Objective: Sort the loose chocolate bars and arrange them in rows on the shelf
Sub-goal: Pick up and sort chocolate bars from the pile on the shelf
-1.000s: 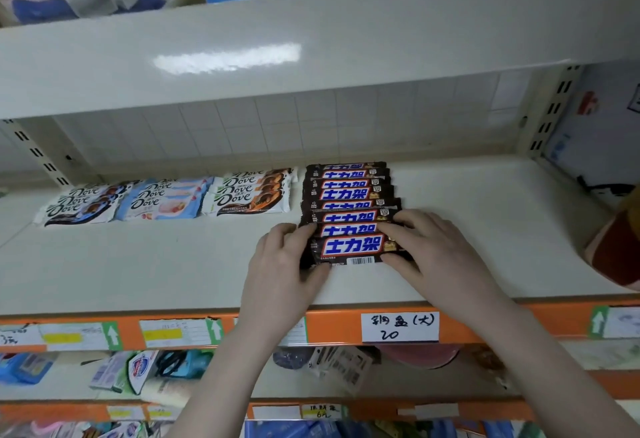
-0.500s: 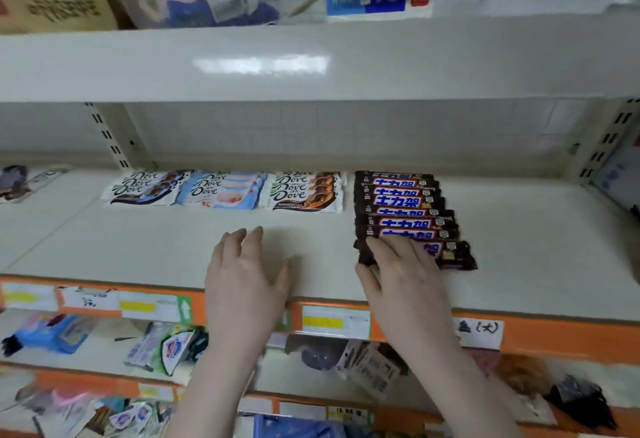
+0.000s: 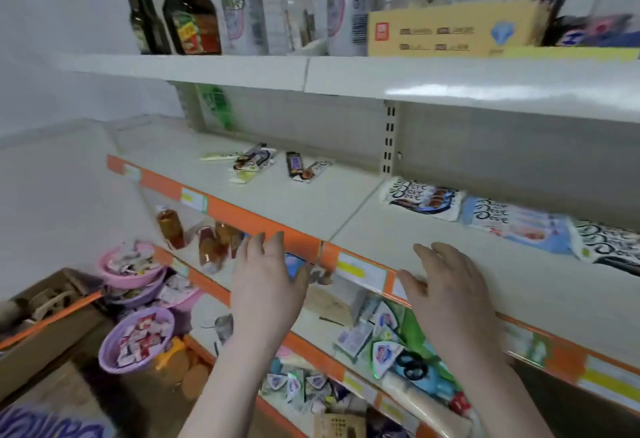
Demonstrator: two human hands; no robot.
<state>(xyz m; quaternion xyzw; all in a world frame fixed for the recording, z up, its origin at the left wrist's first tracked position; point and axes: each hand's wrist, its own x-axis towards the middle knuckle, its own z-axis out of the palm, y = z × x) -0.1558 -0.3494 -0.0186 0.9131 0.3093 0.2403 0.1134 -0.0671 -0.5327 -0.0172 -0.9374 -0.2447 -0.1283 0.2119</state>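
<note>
Loose chocolate bars lie scattered at the far left of the white shelf [image 3: 304, 202]: a brown Snickers bar [image 3: 295, 163], a Dove bar [image 3: 316, 171] against it, and a small heap of pale wrappers [image 3: 251, 164]. To the right sit neat Dove stacks: a dark one [image 3: 420, 198], a light blue one [image 3: 516, 224] and another white one [image 3: 609, 247]. My left hand [image 3: 265, 278] hovers in front of the shelf's orange edge, fingers spread, holding nothing. Over the shelf's front edge my right hand [image 3: 446, 285] is also spread and holds nothing. The Snickers row is out of view.
Bottles [image 3: 190, 4] and a yellow box [image 3: 450, 32] stand on the shelf above. Lower shelves hold jars [image 3: 169, 228] and small packets [image 3: 384, 344]. Pink and purple bowls [image 3: 136, 340] of sweets and a cardboard box [image 3: 41, 320] sit at the lower left.
The view has swung left, off the Snickers row. My right hand has let go of the front Snickers bar, and both hands now hover bare by the shelf edge.
</note>
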